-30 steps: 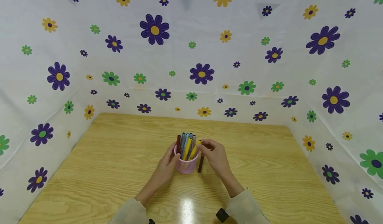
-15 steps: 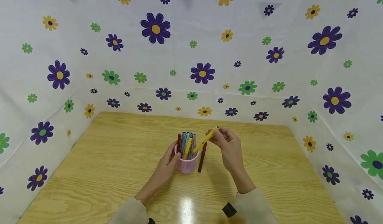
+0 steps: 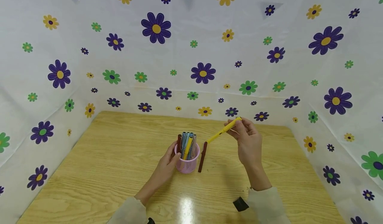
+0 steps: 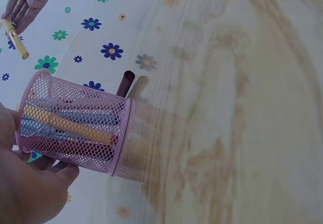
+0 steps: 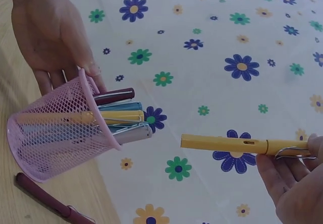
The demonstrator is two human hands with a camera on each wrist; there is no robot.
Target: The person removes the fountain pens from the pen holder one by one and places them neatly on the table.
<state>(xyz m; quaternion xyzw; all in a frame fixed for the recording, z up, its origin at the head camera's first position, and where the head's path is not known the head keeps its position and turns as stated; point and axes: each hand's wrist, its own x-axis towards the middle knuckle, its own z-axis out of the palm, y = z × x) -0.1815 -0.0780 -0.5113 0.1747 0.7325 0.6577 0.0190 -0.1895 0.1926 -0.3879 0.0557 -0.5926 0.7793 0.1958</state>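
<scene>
A pink mesh pen cup [image 3: 186,166] stands upright on the table, with my left hand [image 3: 165,165] gripping its left side, thumb near the rim. Inside it are several pens: dark red, blue, greyish and one yellow pen [image 5: 121,116]. Up and to the right of the cup, my right hand [image 3: 249,142] pinches another yellow pen [image 3: 224,129] by its capped end, the clip showing in the right wrist view. That pen slants down to the left, above the table. Just right of the cup lies a dark red pen [image 3: 202,157].
The wooden table [image 3: 119,144] is enclosed at the back and sides by a white cloth [image 3: 179,57] printed with flowers. A few small dark specks dot the tabletop right of the cup.
My right hand has drawn the yellow pen out of the cup and carried it up and to the right. The left hand and the cup have stayed in place.
</scene>
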